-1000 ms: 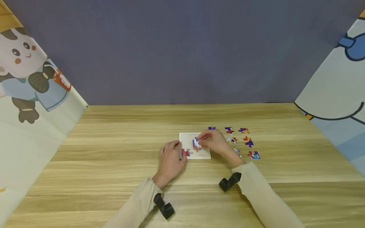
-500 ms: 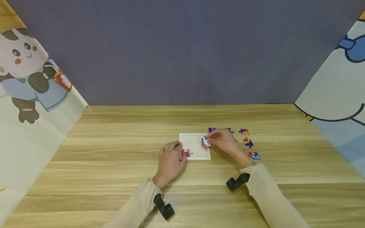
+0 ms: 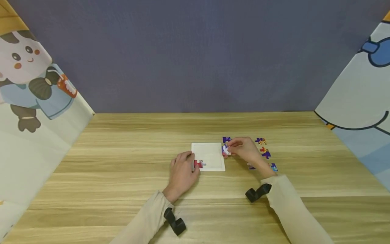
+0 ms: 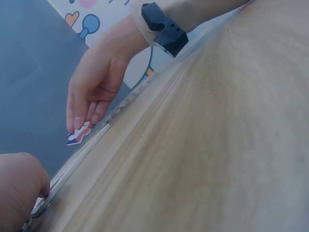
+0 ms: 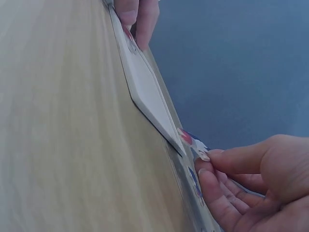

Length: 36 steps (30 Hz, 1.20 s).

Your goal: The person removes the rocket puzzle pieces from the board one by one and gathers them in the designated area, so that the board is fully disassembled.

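Between thumb and fingers my right hand (image 3: 246, 149) pinches a purple, white and pink puzzle piece (image 3: 225, 150), held up off the table at the right edge of a white puzzle tray (image 3: 208, 145). In the right wrist view the pinched piece (image 5: 194, 144) is seen tilted, beside the tray's corner. My left hand (image 3: 182, 171) rests at the tray's left side, its fingers along the frame and the thumb near the lower edge. A red and grey puzzle piece (image 3: 199, 164) lies inside the tray at the lower left corner, by that thumb.
Loose pieces lie right of the tray, among them a purple piece (image 3: 226, 139), an orange and purple piece (image 3: 261, 141) and a red and purple piece (image 3: 265, 152). My right hand and forearm cover others. A dark partition (image 3: 195, 57) stands behind the wooden table (image 3: 122, 142).
My right hand has moved right with the pinched piece, from over the tray's interior to its right edge. My left hand and the tray have stayed put.
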Motion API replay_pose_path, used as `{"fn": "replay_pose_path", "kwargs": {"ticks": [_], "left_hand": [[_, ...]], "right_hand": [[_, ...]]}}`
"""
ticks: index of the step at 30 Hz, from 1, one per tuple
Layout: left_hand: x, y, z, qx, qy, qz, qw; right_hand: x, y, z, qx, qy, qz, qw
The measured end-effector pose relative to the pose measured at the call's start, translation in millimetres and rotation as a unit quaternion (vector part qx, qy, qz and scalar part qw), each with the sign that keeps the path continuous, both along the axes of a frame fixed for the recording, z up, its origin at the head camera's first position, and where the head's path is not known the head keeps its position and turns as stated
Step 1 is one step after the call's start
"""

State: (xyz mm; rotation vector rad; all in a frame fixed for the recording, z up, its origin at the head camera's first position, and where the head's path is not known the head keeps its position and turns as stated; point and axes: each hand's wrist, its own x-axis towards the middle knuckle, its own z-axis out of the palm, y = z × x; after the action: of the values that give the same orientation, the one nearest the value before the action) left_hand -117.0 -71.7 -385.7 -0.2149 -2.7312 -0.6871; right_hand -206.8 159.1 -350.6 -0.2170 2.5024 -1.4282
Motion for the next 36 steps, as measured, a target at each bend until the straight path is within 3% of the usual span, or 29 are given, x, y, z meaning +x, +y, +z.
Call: {"fn": "replay_pose_path", "kwargs": {"ticks": [14,36], "left_hand": [[0.9,-0.2,1.7,0.008,-0.007,-0.001,0.9999],[0.2,1.3,-0.2,0.003,0.007,-0.002,1.0]], "right_hand": [[-5.1,3.7,-1.6,0.005,-0.018,-0.018,0.9997],[-5.9,3.7,-2.6,0.082,0.043,0.008,0.9957]]}}
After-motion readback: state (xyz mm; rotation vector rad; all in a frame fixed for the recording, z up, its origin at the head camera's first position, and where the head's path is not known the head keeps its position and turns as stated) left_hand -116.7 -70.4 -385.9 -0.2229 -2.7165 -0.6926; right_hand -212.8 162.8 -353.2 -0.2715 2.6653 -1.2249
